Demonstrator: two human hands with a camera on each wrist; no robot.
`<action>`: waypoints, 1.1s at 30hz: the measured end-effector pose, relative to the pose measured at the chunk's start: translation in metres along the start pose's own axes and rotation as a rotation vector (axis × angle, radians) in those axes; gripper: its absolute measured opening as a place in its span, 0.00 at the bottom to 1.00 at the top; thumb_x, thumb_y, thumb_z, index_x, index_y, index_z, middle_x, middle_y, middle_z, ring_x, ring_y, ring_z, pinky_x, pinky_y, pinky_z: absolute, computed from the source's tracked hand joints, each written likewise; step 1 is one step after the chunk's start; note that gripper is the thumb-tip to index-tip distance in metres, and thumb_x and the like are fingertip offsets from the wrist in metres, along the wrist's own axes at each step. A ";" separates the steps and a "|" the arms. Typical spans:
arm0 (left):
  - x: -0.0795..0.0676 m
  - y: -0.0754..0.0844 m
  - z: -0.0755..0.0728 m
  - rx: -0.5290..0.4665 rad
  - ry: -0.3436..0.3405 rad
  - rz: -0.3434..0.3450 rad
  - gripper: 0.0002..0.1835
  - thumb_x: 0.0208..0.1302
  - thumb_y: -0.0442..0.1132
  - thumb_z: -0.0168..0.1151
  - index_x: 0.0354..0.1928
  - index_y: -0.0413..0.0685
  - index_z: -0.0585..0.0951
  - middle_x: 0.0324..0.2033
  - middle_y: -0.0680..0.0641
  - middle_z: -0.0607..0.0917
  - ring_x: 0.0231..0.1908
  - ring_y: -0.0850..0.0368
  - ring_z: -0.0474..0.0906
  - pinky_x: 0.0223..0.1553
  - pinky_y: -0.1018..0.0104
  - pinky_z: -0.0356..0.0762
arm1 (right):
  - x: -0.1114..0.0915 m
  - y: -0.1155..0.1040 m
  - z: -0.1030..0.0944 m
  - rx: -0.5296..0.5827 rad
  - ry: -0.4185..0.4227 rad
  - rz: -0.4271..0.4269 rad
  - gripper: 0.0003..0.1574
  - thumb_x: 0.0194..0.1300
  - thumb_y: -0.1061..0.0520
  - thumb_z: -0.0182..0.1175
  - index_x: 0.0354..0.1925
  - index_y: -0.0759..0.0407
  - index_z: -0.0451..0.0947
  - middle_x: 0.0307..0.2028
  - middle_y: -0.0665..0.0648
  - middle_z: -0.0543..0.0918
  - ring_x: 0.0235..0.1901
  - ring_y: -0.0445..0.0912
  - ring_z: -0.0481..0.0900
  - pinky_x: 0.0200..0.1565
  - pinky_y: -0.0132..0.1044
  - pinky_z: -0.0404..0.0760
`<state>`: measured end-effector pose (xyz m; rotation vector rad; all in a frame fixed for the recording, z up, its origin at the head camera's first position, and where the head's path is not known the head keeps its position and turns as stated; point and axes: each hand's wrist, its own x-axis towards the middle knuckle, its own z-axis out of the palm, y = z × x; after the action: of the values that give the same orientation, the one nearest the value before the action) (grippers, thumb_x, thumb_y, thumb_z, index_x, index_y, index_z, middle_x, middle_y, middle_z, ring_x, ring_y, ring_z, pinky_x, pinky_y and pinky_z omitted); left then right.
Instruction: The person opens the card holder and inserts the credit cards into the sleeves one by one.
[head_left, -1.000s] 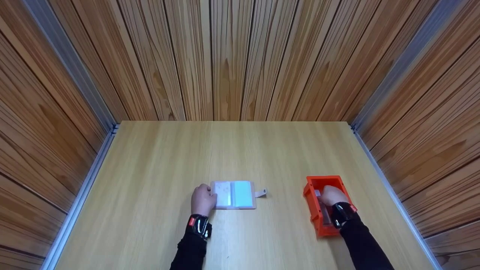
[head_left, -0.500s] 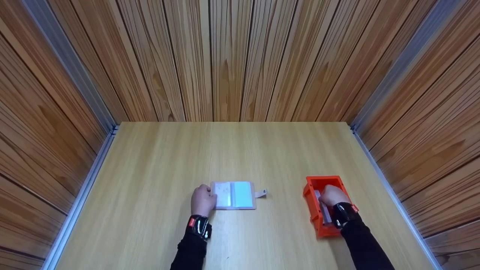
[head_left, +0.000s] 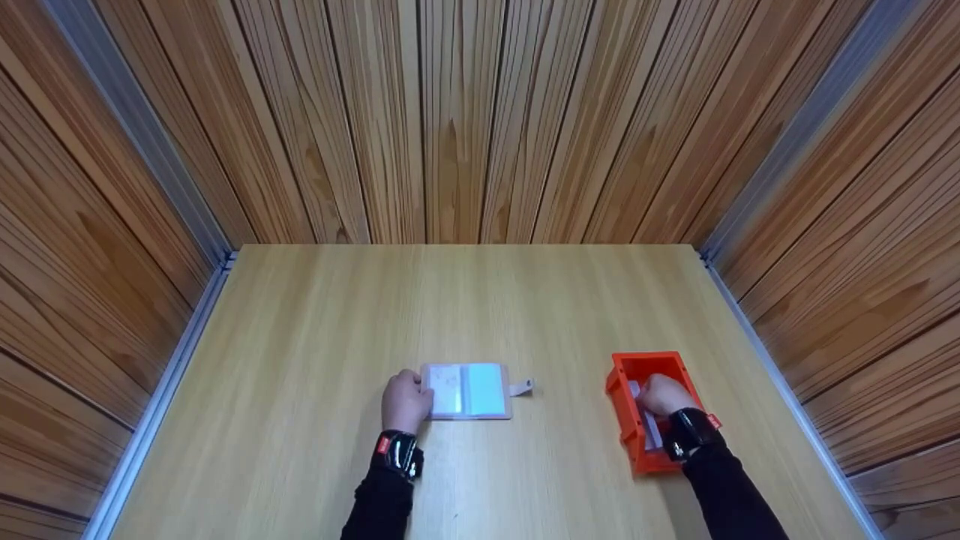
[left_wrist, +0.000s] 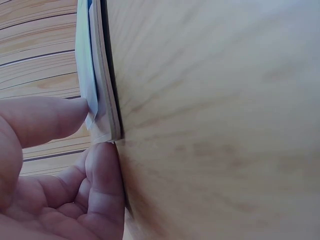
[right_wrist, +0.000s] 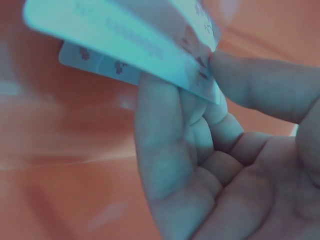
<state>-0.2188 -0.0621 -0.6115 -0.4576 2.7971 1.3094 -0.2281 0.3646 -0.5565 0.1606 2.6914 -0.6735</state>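
Left hand [head_left: 407, 401]: at the card holder's [head_left: 450, 414] 9 o'clock edge, looks like a light pinch. Thumb on the pocket corner, a finger by the cover edge, hardly any gap.
Holder: spread flat on the table [head_left: 480, 300], long axis running 9 to 3. Pinkish border, whitish pocket on the left, pale blue on the right, kinda shiny.
Strap [head_left: 522, 387]: sticks out at 3 o'clock, little snap near its end.
Closer hand: left, easily, it's touching the holder. The other one's well apart.
Key line-up: from the right hand [head_left: 666, 395], the holder sits pretty much dead on 9 o'clock, with the orange bin's [head_left: 627, 411] side wall in between.
Bin: long axis roughly 12 to 6.
Right hand: down inside the bin, thumb and fingers nipped together on a card [right_wrist: 125, 40].
Card: in the right wrist view it points off to 10 o'clock from the fingertips. Bluish-white, rounded corner, faint print I can't read.
Second card [right_wrist: 90, 62]: just under the first, reddish marks. Can't tell if it's gripped too.
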 end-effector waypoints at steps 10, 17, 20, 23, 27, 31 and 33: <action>0.000 -0.001 0.000 0.005 0.023 0.015 0.13 0.58 0.31 0.66 0.44 0.31 0.80 0.36 0.40 0.81 0.40 0.45 0.78 0.44 0.50 0.76 | -0.005 0.004 -0.005 0.051 0.004 -0.040 0.19 0.57 0.65 0.54 0.14 0.51 0.65 0.14 0.48 0.65 0.16 0.42 0.66 0.21 0.31 0.63; 0.000 -0.001 0.000 0.001 0.029 0.026 0.12 0.57 0.31 0.66 0.43 0.31 0.80 0.35 0.40 0.81 0.39 0.44 0.78 0.43 0.50 0.76 | -0.010 0.006 -0.012 0.082 0.041 0.024 0.12 0.65 0.64 0.57 0.23 0.60 0.71 0.20 0.53 0.69 0.23 0.47 0.71 0.27 0.35 0.68; 0.000 -0.001 0.000 0.000 0.022 0.022 0.12 0.58 0.31 0.66 0.43 0.32 0.80 0.36 0.40 0.81 0.40 0.44 0.78 0.44 0.50 0.76 | -0.014 0.004 -0.018 0.104 0.043 0.048 0.08 0.67 0.62 0.57 0.30 0.63 0.71 0.25 0.56 0.71 0.29 0.51 0.72 0.32 0.38 0.69; 0.001 -0.001 0.000 -0.001 0.018 0.022 0.13 0.58 0.31 0.66 0.44 0.31 0.80 0.37 0.40 0.81 0.40 0.44 0.78 0.44 0.50 0.76 | -0.016 0.001 -0.025 0.120 0.053 0.052 0.07 0.68 0.61 0.57 0.34 0.64 0.71 0.28 0.57 0.72 0.32 0.52 0.72 0.35 0.40 0.69; 0.001 -0.002 0.000 0.009 0.031 0.042 0.13 0.57 0.32 0.67 0.43 0.32 0.80 0.36 0.40 0.82 0.40 0.44 0.79 0.44 0.50 0.76 | -0.018 0.001 -0.036 0.104 0.084 0.017 0.07 0.66 0.62 0.56 0.31 0.64 0.73 0.26 0.55 0.73 0.29 0.50 0.72 0.32 0.37 0.70; 0.001 -0.003 0.001 0.014 0.034 0.058 0.12 0.56 0.32 0.67 0.41 0.32 0.80 0.36 0.40 0.82 0.40 0.44 0.79 0.43 0.50 0.76 | -0.021 0.001 -0.044 0.101 0.108 0.008 0.07 0.65 0.62 0.54 0.29 0.64 0.72 0.24 0.55 0.74 0.26 0.48 0.72 0.28 0.36 0.70; 0.001 -0.003 0.001 0.012 0.021 0.048 0.13 0.57 0.31 0.67 0.42 0.32 0.80 0.36 0.40 0.82 0.40 0.44 0.79 0.44 0.50 0.76 | -0.023 0.000 -0.047 0.127 0.104 0.035 0.07 0.67 0.61 0.54 0.31 0.64 0.71 0.26 0.55 0.74 0.28 0.49 0.72 0.29 0.36 0.71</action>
<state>-0.2189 -0.0635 -0.6140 -0.4085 2.8488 1.3038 -0.2216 0.3868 -0.5092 0.2817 2.7376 -0.8476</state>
